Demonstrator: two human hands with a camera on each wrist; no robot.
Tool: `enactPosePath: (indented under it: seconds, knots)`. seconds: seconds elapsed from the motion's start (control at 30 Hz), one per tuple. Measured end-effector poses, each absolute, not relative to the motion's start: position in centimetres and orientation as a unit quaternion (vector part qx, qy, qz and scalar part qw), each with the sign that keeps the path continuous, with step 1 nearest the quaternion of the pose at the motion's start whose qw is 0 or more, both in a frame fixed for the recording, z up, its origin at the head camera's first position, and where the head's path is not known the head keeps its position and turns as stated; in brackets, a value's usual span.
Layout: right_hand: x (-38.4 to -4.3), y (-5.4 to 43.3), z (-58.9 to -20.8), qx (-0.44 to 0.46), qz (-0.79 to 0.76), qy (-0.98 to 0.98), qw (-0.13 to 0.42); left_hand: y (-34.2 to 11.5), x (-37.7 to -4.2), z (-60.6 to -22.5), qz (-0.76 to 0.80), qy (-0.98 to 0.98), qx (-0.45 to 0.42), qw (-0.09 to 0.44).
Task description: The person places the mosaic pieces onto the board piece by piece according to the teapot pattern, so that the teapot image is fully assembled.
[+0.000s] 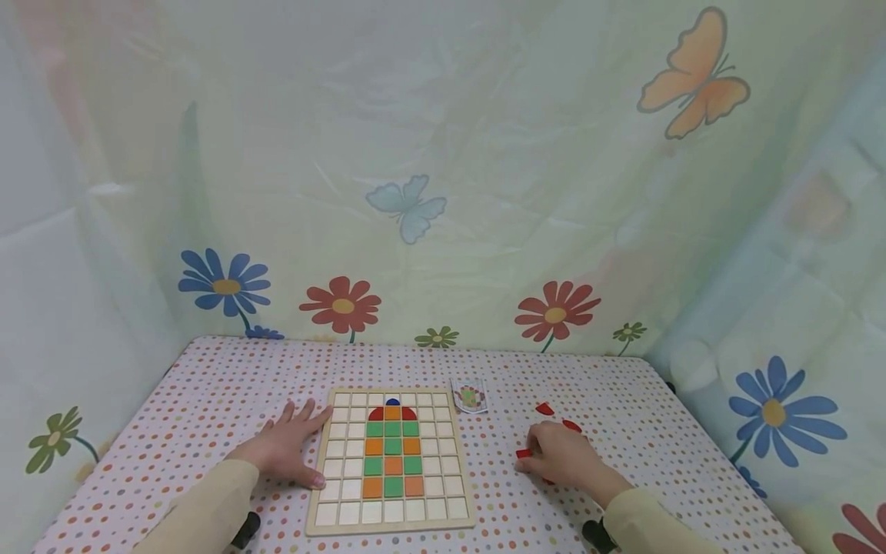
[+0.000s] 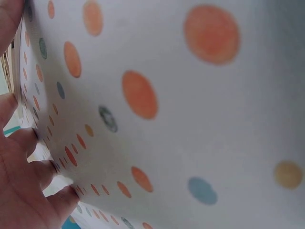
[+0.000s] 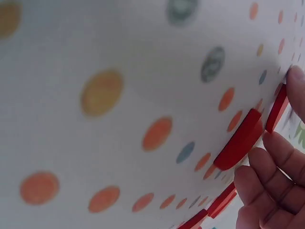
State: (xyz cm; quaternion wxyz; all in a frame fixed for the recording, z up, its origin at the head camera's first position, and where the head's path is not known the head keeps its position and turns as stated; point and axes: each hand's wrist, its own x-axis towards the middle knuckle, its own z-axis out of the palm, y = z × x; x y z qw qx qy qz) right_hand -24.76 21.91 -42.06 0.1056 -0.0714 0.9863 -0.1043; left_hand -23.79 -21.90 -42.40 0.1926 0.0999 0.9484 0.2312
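A wooden grid board [image 1: 388, 528] lies on the table, with orange and green squares [image 1: 392, 446] down its middle columns. Red quarter-round pieces [image 1: 410, 414] flank the top orange square, and a small blue piece [image 1: 393, 402] sits above it. My left hand [image 1: 287, 446] rests with fingers spread, thumb and fingertips at the board's left edge. To the right of the board, my right hand [image 1: 564, 454] pinches a red piece [image 3: 278, 109] between thumb and index finger, low over the tablecloth. Another red piece [image 3: 240, 140] lies just beside its curled fingers.
More loose red pieces [image 1: 544, 408] lie beyond the right hand. A small picture card [image 1: 469, 396] with a coloured pattern lies at the board's upper right corner. The dotted tablecloth [image 1: 228, 385] ends at a flowered curtain [image 1: 484, 254] behind and at both sides.
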Motion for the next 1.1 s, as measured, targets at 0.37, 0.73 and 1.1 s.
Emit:
enactPosePath:
  seconds: [0.37,0.73,1.1]
  knots:
    - [-24.97,21.92,-42.05,-0.115,-0.121,0.981,0.099,-22.11,-24.08,-42.79,0.234,0.946,0.094,0.205]
    - [-24.99,21.69,-42.35,-0.121,-0.142,0.977,0.100,-21.82,-23.88,-42.57,0.229,0.950,0.098,0.191]
    - [-25.11,21.45,-42.31,-0.098,-0.141,0.979,0.111,-21.77,-23.73,-42.44,0.229,0.950,0.096,0.189]
